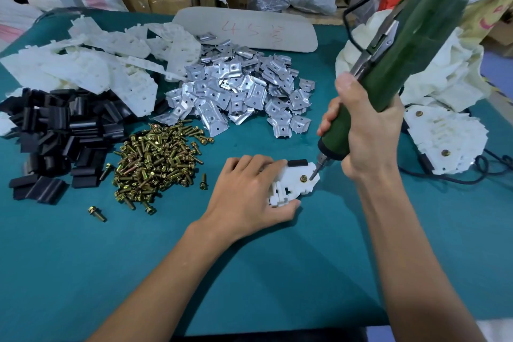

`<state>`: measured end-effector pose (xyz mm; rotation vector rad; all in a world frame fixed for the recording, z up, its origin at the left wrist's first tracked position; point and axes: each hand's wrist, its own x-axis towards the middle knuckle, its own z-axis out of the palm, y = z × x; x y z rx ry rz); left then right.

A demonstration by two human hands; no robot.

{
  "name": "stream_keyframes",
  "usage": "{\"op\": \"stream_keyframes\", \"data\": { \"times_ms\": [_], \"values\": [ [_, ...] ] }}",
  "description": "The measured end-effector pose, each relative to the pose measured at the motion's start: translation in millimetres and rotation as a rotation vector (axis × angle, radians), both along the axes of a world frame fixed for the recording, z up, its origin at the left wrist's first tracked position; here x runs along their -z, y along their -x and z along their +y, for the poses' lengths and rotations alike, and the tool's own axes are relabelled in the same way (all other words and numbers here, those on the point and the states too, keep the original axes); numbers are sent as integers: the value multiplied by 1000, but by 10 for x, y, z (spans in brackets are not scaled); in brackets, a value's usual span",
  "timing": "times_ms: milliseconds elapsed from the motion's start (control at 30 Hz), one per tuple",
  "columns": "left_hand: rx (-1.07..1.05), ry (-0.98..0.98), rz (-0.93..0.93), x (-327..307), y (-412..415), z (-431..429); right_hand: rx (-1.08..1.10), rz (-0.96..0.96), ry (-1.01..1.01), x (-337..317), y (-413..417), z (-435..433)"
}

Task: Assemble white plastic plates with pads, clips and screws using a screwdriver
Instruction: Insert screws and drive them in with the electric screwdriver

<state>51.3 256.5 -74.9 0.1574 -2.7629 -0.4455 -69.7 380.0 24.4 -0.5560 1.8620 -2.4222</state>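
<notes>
On the teal table (111,258) a white plate (294,184) lies flat, near the middle and just in front of the person; the left hand (249,191) holds it there, fingers laid over its left part and thumb tucked against its near edge; a black pad (297,163) sits along its far edge and a brass screw (303,178) stands in its right end; the right hand (363,130) grips the green screwdriver (388,78), which is tilted with its bit just beside the screw's head; to the left lie the heaps of loose screws (158,158), metal clips (238,91), black pads (55,136) and bare plates (91,64); a stack of plates with screws in them (444,139) rests at the right, beyond the right hand.
</notes>
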Motion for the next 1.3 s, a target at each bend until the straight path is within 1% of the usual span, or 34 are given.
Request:
{"op": "stream_keyframes", "data": {
  "times_ms": [67,133,267,367,467,533,633,700,767,867,933,1033,1133,1167,1233,1300],
  "values": [
    [7,1,-9,3,-11,-11,-13,-35,-34,-35,-11,115],
    [14,6,-25,2,-20,-18,-30,-96,-132,-16,-12,282],
    [-4,-44,-39,-7,-21,-20,-34,-231,-529,200,-37,631],
    [-17,-110,2,-7,-32,-19,21,-175,-877,393,-92,785],
    [-19,-195,51,-19,-51,-29,18,-107,-1171,531,-120,849],
    [-22,-254,74,-44,-66,-41,34,-67,-1291,567,-103,848],
    [-25,-335,128,-93,-84,-63,93,36,-1408,590,-102,830],
    [-18,-381,132,-115,-90,-76,161,152,-1402,579,-140,827],
    [-14,-405,122,-132,-90,-79,175,366,-1271,527,-228,798],
    [-6,-442,105,-145,-98,-58,-14,777,-1105,473,-391,660],
    [6,-509,93,-138,-103,-47,-112,930,-1063,499,-463,558],
    [3,-592,76,-137,-117,-56,-144,990,-1015,496,-482,481],
    [3,-672,81,-154,-126,-89,-89,1057,-995,418,-448,485],
    [5,-677,93,-158,-129,-106,-54,1053,-1001,393,-423,501],
    [-11,-688,130,-154,-123,-137,24,971,-1009,341,-358,600],
    [-67,-732,185,-137,-108,-169,96,786,-973,274,-265,757]
  ]
}}
